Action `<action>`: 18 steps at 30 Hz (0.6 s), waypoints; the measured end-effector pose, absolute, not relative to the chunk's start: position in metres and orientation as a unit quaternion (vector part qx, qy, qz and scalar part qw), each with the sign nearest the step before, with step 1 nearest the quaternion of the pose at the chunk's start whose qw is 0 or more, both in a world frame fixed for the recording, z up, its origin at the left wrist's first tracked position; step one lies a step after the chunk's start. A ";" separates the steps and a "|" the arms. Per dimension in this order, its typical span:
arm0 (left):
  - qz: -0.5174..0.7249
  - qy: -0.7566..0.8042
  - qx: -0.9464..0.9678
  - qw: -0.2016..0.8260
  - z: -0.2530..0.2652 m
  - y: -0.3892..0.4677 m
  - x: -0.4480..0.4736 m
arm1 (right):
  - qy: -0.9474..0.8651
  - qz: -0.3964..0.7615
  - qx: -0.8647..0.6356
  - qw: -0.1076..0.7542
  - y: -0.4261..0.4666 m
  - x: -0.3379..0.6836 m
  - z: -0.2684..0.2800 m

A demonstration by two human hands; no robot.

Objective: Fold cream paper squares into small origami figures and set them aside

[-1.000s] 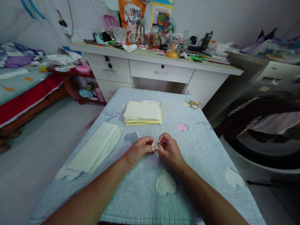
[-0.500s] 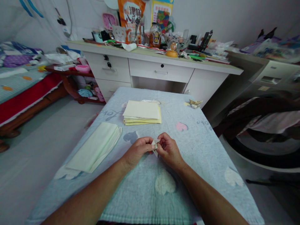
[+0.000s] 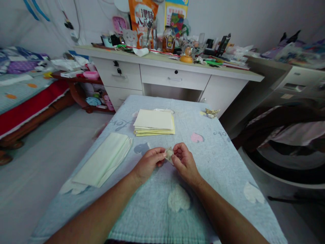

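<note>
I have the left hand [image 3: 151, 160] and the right hand [image 3: 185, 162] pinching a small folded paper [image 3: 169, 154] between them over the tabletop [image 3: 149, 211]; the paper stack [image 3: 153, 120] lies beyond.

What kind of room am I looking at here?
Probably a lived-in room at home, perhaps a bedroom: a bed stands at the left, a cluttered desk against the wall, and what looks like a washing machine at the right.
</note>
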State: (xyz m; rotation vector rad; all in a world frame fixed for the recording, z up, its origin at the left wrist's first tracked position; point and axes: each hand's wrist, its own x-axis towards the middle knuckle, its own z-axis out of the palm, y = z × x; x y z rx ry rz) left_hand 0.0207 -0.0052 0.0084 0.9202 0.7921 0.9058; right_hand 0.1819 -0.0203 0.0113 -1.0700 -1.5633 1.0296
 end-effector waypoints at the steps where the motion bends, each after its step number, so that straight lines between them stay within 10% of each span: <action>1: 0.416 0.360 0.408 0.729 0.009 -0.005 0.021 | -0.639 0.415 -0.441 0.474 -0.021 0.182 0.012; 18: 0.434 0.334 0.401 0.735 0.002 -0.004 0.027 | -0.688 0.284 -0.476 0.468 -0.019 0.179 0.015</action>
